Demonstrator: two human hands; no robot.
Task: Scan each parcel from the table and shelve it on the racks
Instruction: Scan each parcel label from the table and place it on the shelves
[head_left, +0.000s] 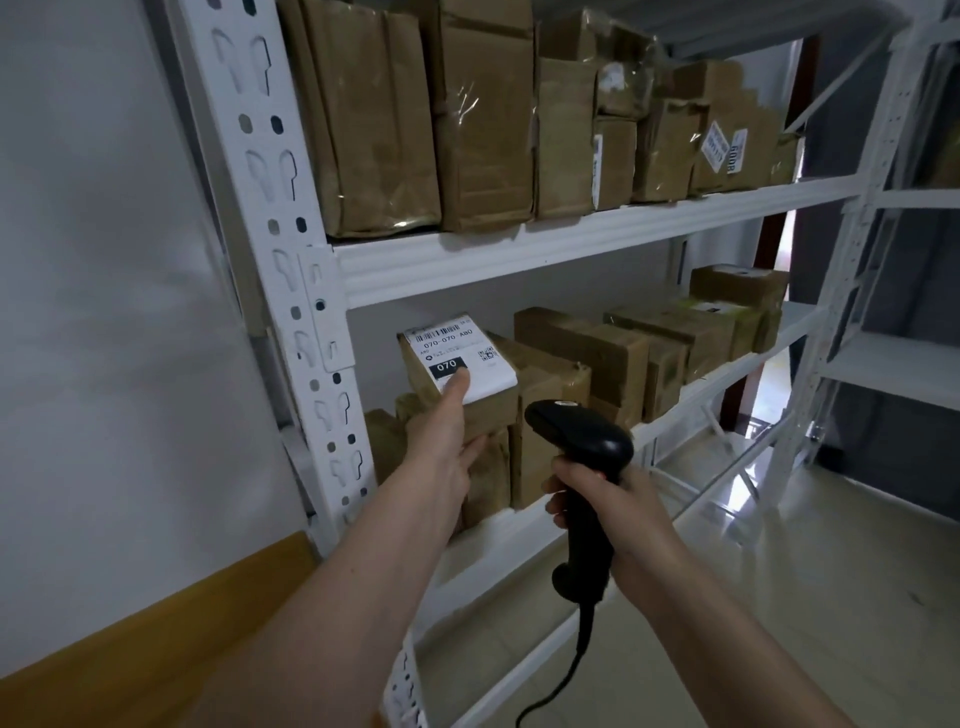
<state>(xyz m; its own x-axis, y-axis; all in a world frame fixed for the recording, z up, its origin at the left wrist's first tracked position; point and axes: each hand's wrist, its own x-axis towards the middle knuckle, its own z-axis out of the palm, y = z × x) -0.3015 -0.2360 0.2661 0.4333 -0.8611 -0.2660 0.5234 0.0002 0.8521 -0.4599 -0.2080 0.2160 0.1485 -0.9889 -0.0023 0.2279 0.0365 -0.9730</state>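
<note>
Nearest, the right hand (597, 499) had its fingers clenched round the grip of a black scanner (579, 447), its head aimed toward the labelled parcel (457, 374). Just left of the scanner, the left hand (441, 447) held that parcel at the lower shelf (519, 525) of the white rack (291, 291), thumb on its label, fingers underneath. Judging by the rows of brown boxes (467, 119) already standing beyond the scanner, shelving seemed well advanced; this parcel looked nearly placed. No desk showed. Past the rack lay pale floor (779, 571).
</note>
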